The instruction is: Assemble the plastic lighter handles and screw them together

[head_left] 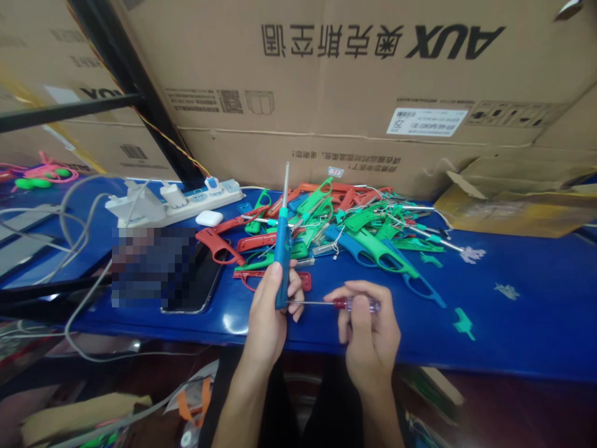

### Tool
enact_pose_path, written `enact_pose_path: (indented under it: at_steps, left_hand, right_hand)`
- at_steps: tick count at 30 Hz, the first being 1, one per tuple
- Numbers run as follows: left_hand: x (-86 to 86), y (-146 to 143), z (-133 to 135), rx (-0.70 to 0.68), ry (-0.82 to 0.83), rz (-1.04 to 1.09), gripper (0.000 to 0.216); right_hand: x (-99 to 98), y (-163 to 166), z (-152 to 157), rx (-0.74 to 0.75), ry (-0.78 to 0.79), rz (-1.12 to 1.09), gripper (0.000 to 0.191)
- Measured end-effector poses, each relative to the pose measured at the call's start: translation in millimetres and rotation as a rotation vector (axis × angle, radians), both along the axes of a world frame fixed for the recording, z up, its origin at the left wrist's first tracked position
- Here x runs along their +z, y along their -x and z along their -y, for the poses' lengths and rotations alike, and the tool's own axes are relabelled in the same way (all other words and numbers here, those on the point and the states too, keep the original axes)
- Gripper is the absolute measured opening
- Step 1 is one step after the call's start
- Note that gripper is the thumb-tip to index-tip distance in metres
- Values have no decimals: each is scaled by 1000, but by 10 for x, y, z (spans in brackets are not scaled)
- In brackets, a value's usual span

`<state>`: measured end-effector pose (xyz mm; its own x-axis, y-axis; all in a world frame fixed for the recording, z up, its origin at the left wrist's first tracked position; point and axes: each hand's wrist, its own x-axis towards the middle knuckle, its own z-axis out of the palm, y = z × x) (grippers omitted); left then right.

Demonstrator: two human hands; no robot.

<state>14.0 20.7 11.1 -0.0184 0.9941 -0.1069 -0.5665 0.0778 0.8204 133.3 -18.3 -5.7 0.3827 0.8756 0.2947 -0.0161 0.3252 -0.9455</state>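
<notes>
My left hand (270, 305) is closed round the handle of a blue long-necked lighter (282, 249), whose metal tube points up and away from me. In my right hand (370, 330) is a screwdriver (357, 304) with a red and clear handle, held level. Its thin shaft reaches left, and the tip meets the lower end of the lighter's handle. Just beyond my hands lies a heap of lighter parts: green shells (382, 252), red shells (217, 244), and metal tubes with wires. A red shell (303, 281) lies partly behind my left fingers.
A white power strip (196, 202) with plugs and cables lies at the left, near a white earbud case (209, 218) and a dark phone (200, 292). Large cardboard boxes (326, 93) stand behind the blue table (513, 323). Small green pieces (463, 323) lie at the right.
</notes>
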Motion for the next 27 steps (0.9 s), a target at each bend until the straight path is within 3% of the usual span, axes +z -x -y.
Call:
enact_pose_path:
  at_steps: [3, 6, 11, 14, 18, 24, 27]
  left_hand:
    - [-9, 10, -5, 16, 5, 31, 41]
    - [-4, 13, -5, 8, 27, 31, 44]
    - [6, -2, -4, -15, 34, -8, 47]
    - [10, -3, -5, -1, 29, 1, 45]
    - [17, 7, -6, 9, 36, 29, 43]
    - [5, 4, -5, 11, 34, -1, 48]
    - [11, 2, -10, 23, 33, 16, 46]
  right_hand:
    - [-22, -11, -7, 131, -90, -67, 23]
    - [-35, -48, -7, 209, -83, -123, 26]
    - [-52, -57, 6, 103, -159, -84, 19]
    - [-54, -53, 7, 146, -199, -93, 27]
    - [-87, -91, -7, 194, -148, -125, 38]
    - [-172, -136, -33, 27, -130, -88, 20]
    - [-137, -119, -9, 75, -147, -72, 29]
